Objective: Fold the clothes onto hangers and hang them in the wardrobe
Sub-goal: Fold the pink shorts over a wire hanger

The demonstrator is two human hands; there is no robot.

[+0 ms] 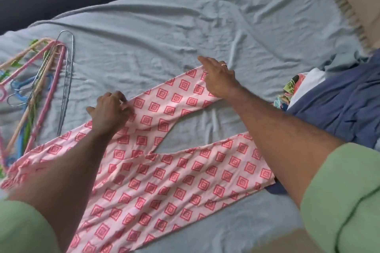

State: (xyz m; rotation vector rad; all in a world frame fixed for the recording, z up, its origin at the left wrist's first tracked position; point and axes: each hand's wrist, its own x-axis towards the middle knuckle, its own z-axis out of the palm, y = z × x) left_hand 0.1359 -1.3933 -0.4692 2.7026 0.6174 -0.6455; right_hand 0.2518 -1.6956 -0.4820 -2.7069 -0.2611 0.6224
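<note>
Lay to the left, a heap of hangers (35,80) on the bed sheet (185,26); pinched the pink patterned trousers (164,162), spread flat mid-bed, with left hand (110,112); pressed right hand (218,77) open on one leg's hem; best smoothed flat before folding.

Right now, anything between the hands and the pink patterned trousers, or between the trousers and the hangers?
Nothing visible. Both hands are already on the trousers: left hand pinching one leg's edge, right hand flat near its end. The hangers lie beside them on the sheet, at the left.
</note>
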